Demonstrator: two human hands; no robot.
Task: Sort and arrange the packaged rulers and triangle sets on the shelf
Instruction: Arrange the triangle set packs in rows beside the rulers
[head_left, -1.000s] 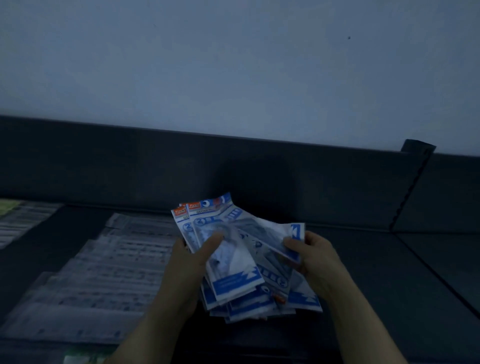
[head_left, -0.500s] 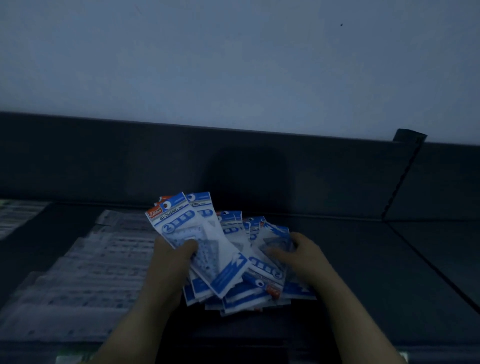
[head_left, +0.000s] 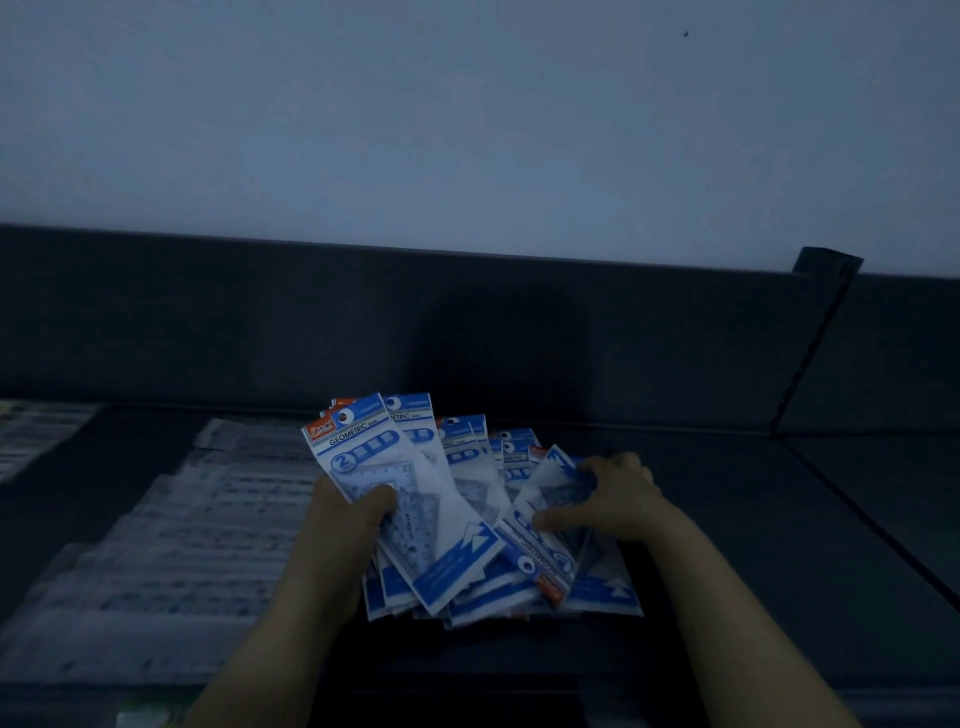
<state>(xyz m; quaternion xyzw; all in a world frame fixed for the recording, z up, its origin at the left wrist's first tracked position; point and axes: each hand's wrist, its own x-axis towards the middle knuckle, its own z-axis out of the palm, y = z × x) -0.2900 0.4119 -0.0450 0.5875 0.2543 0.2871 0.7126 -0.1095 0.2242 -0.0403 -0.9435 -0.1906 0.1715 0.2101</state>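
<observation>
Up close, my left hand (head_left: 345, 525) pinches the top packet (head_left: 410, 519) of a fanned bundle. Its thumb is curled across the packet's clear front and its fingers are hidden underneath. The blue-and-white header reads GEOMETRIC above a large 2, with an orange brand tag at its corner. My right hand (head_left: 615, 496), at the right side of the fan, grips a reversed packet (head_left: 545, 545) whose hang hole and orange tag point toward me. Its fingers are bent over the packet's far edge and its thumb lies along the face.

Between and beneath both hands, the geometric set packets (head_left: 467, 462) spread in an overlapping heap, headers mostly pointing away from me. They lie on the dark shelf (head_left: 753, 545) near its front edge. Just left of the heap, packaged rulers (head_left: 182, 545) lie in overlapping rows running toward the back, their print too dim to read. Behind everything, a dark back panel (head_left: 260, 322) rises to a pale wall (head_left: 467, 130). A slotted upright (head_left: 815, 343) slants down at the right, marking off the next shelf bay.
</observation>
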